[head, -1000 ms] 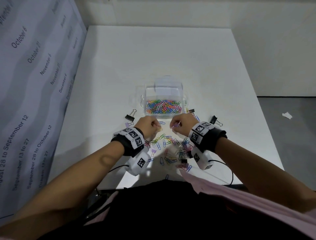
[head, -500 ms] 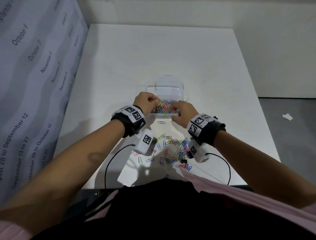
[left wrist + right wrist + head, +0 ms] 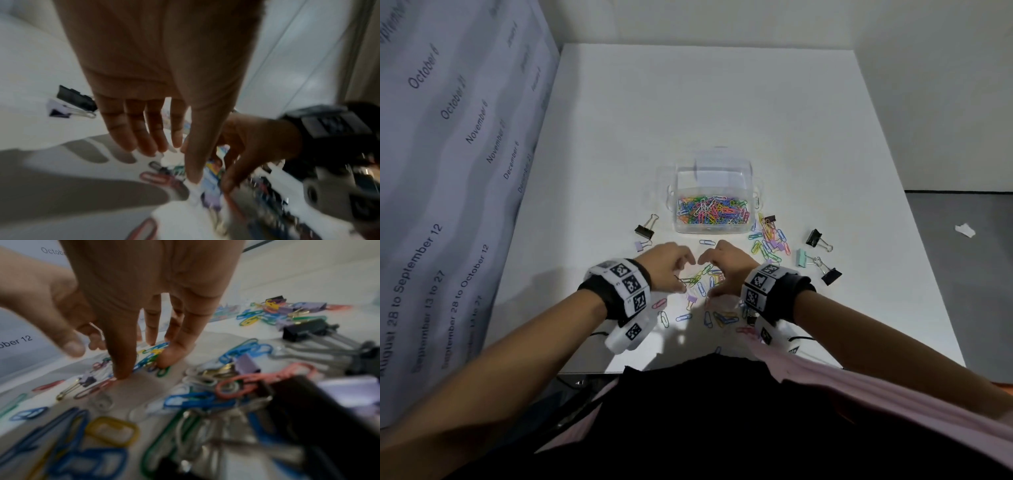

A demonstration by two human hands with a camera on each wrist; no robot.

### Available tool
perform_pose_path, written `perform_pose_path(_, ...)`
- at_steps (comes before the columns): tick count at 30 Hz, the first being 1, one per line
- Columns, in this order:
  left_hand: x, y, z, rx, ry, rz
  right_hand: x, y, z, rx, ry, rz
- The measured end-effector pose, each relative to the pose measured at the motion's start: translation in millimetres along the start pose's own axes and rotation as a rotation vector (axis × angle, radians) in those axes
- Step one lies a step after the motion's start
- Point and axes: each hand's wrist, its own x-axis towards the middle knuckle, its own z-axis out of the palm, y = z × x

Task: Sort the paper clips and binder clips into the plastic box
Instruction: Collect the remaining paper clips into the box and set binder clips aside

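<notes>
A clear plastic box [image 3: 751, 192] stands mid-table; its near compartment holds many coloured paper clips [image 3: 710, 211]. In front of it lies a loose pile of paper clips [image 3: 697, 278]. My left hand [image 3: 685, 274] and right hand [image 3: 707, 277] hover side by side over this pile, fingers pointing down. In the left wrist view the left hand [image 3: 172, 164] has straight fingers and its thumb tip reaches the clips. In the right wrist view the right hand [image 3: 144, 366] sets its thumb and fingertips [image 3: 169, 359] on clips [image 3: 150, 358] lying on the table, spread apart.
Black [image 3: 644, 230] and lilac [image 3: 642, 245] binder clips lie left of the box. Right of it are more paper clips [image 3: 768, 243], black binder clips [image 3: 814, 238] [image 3: 831, 275] and a mint one [image 3: 802, 257]. More clips [image 3: 722, 318] lie near the table's front edge.
Both hands went from the pile to the box half a second ago, and have now come back down to the pile without clips.
</notes>
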Motion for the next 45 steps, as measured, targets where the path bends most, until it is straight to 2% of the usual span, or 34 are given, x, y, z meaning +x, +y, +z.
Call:
perform_pose_path(3, -4, -8, 9, 0.127, -0.049, 0.032, 0, -4, -2, -0.010, -0.008, -0.019)
perform_pose_path(9, 4, -5, 14, 0.115, 0.036, 0.043, -2, -6, -7, 0.005, 0.015, -0.035)
perform_pose_path(17, 16, 1, 13, 0.130, 0.081, 0.034, -10, 8, -24, 0.029, 0.109, 0.078)
perform_pose_path(21, 18, 2, 8, 0.067, 0.085, 0.009, -9, 15, -41, 0.091, 0.232, 0.080)
perform_pose_path(27, 20, 17, -19, -0.155, 0.213, 0.038, 0, 10, -76, 0.164, 0.420, 0.109)
perform_pose_path(31, 31, 28, -36, -0.259, 0.301, 0.035, 5, 10, -89, 0.319, 0.602, 0.157)
perform_pose_path(33, 38, 32, -41, -0.339, 0.353, 0.016, 8, 11, -90, 0.347, 0.637, 0.163)
perform_pose_path(37, 46, 37, -43, -0.441, 0.401, -0.033, 5, 14, -79, 0.322, 0.602, 0.133)
perform_pose_path(41, 41, 32, -35, -0.381, 0.381, -0.047, -4, 15, -61, 0.195, 0.432, 0.096)
perform_pose_path(45, 25, 25, -22, -0.422, 0.428, 0.042, -6, 13, -44, 0.007, 0.257, 0.078)
